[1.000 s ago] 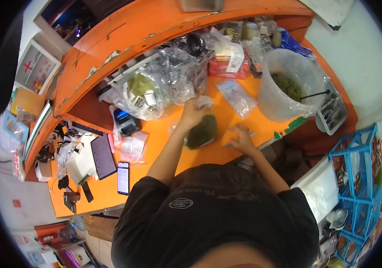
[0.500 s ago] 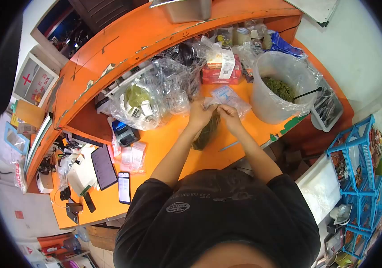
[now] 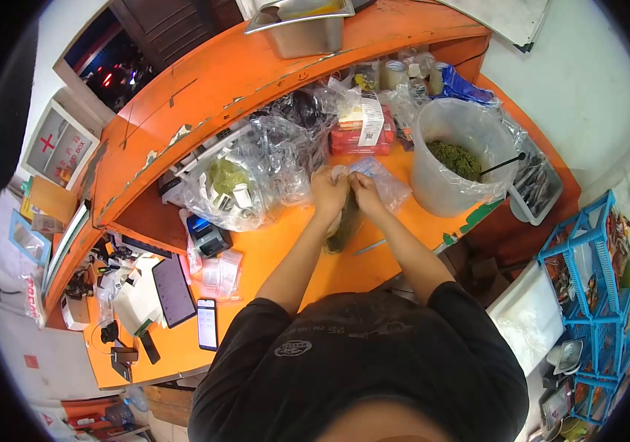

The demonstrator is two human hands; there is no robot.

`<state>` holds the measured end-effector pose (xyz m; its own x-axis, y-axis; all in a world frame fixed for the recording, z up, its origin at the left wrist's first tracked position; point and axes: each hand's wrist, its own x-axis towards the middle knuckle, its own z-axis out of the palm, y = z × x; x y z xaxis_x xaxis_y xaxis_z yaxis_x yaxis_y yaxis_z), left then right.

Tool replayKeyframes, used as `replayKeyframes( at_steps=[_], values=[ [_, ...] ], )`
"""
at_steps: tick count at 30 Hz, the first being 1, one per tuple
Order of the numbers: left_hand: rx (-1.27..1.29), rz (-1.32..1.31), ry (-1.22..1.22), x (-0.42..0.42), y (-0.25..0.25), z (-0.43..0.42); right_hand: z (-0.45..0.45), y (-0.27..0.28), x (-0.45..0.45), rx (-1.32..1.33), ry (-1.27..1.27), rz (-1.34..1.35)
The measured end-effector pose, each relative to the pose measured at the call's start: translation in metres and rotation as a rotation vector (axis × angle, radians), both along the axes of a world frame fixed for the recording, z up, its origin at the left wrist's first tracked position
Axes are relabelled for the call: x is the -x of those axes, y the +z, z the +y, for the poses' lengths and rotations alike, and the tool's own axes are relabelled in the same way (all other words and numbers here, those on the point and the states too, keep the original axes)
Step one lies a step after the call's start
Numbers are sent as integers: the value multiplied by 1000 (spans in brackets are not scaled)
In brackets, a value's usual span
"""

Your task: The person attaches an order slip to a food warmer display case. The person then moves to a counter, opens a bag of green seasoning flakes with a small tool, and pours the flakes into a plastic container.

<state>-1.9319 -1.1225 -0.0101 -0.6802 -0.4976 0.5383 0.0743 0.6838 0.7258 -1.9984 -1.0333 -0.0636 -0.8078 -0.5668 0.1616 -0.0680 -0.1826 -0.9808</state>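
I have a bag (image 3: 337, 240) at its neck between both hands, over the orange counter (image 3: 282, 247) in front of me. My left hand (image 3: 327, 193) is closed around one side of the top and my right hand (image 3: 365, 193) pinches in narrow beside it, fingertips nearly meeting; exactly how each finger grips, I cannot tell. I judge the step in hand to be working the bag's mouth, and the next move calls for a firm pinch with the plastic drawn together evenly. The bag looks clear, its filling dark green, the body hanging narrow below my hands, toward me; whether its bottom touches the counter I can't tell. Near my right forearm lies a blue stick (image 3: 370, 247); farther right stands the tub (image 3: 425, 180) of greens (image 3: 453, 160).
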Motion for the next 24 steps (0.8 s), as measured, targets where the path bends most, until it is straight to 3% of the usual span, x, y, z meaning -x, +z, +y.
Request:
replayKeyframes(
  at_steps=[6, 10, 19, 24],
  values=[
    [36, 142, 75, -8, 1, 4, -32, -34, 9, -184, -128, 167],
    [-237, -5, 33, -18, 6, 12, -43, -35, 3, -134, -141, 195],
    [-394, 21, 26, -56, 12, 20, -44, 11, -23, -235, -54, 406],
    [-432, -2, 42, -73, 5, 12, -57, 6, -32, -188, -133, 569]
  ],
)
